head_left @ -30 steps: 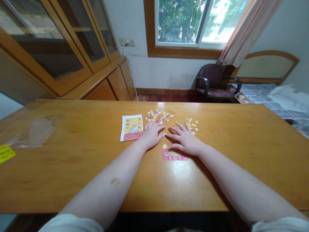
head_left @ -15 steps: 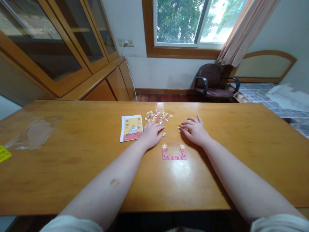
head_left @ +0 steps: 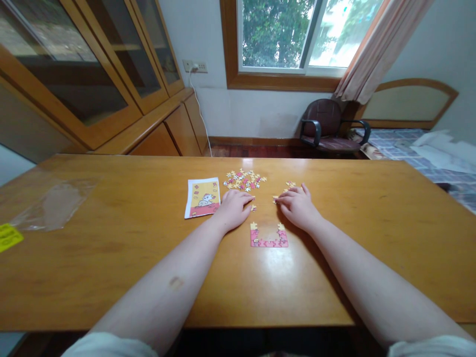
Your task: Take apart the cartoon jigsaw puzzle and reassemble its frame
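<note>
Puzzle pieces are what both hands work among, far of centre on the surface. The right hand (head_left: 297, 208) lies palm down with its fingers drawn together toward the left; its fingertips touch a small piece (head_left: 275, 200), though whether they pinch it I cannot tell. A few more loose pieces (head_left: 290, 185) peek out just beyond that hand. The left hand (head_left: 232, 207) rests flat and loosely spread, holding nothing, its fingertips near a single stray piece (head_left: 253, 208) and just short of the main pile (head_left: 244, 179).

Near the hands, between the wrists, lies the part-built frame (head_left: 268, 236), a pink bottom row with short sides rising from it.

The pieces look thin, light and stiff, probably card. They would slide easily on the glossy surface (head_left: 111, 258) and are hard to lift from flat; a fingertip pinch at the edges, or a slide toward the frame, seems the safest hold. The joined frame would likely come apart if lifted by one end.

Left of the left hand sits the reference picture (head_left: 203, 197), touching nothing. Well apart at the left edge lie a clear bag (head_left: 52, 204) and a yellow slip (head_left: 9, 237). Nothing stands between the hands and the frame. A chair (head_left: 329, 126) stands beyond the surface under the window (head_left: 297, 34).
</note>
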A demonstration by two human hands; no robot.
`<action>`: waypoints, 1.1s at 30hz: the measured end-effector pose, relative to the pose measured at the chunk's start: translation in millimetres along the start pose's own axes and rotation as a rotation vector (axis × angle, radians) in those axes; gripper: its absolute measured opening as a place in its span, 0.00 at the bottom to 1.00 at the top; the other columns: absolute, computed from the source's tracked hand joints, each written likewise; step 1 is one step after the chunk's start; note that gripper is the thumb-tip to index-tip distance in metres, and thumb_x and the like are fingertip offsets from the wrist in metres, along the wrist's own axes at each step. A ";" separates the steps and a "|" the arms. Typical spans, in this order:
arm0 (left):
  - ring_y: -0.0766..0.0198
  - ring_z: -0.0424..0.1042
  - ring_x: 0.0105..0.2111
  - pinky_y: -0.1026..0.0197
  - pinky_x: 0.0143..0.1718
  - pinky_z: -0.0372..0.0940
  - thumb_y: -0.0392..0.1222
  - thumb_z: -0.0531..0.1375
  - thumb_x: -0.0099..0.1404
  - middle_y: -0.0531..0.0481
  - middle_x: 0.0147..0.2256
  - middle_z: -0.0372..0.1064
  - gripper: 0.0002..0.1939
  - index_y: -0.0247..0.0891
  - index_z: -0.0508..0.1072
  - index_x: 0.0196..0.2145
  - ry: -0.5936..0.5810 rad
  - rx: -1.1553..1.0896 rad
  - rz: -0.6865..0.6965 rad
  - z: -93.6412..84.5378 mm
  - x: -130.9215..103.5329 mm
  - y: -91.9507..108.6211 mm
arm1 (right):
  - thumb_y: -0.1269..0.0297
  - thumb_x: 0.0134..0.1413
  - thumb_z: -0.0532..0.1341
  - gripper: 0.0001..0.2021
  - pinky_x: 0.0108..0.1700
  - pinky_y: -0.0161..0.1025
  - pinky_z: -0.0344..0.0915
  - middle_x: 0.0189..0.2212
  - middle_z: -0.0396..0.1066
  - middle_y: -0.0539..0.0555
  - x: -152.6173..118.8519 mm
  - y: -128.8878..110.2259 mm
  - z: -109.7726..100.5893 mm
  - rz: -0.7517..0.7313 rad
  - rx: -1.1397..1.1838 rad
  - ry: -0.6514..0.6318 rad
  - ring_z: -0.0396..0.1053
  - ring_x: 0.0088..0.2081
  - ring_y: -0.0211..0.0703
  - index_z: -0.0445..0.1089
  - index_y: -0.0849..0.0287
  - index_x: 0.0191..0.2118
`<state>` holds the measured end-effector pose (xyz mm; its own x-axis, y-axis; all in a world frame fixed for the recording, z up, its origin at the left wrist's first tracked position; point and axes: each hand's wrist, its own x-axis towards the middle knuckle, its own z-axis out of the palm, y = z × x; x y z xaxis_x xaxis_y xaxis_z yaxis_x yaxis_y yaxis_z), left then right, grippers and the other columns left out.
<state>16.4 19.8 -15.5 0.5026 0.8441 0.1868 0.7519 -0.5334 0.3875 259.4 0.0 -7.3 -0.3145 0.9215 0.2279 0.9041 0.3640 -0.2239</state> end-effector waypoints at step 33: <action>0.57 0.67 0.48 0.51 0.54 0.60 0.38 0.55 0.63 0.49 0.45 0.74 0.14 0.41 0.77 0.43 0.108 -0.106 -0.020 -2.1 1.6 -1.6 | 0.66 0.55 0.52 0.16 0.45 0.47 0.56 0.45 0.75 0.56 6.2 73.9 -19.1 0.494 -0.193 0.038 0.65 0.46 0.53 0.77 0.55 0.42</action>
<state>15.1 22.2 -14.0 0.4345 0.8586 0.2720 0.7094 -0.5123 0.4841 329.8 30.1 -4.3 0.1701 0.9699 0.1741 0.9798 -0.1475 -0.1354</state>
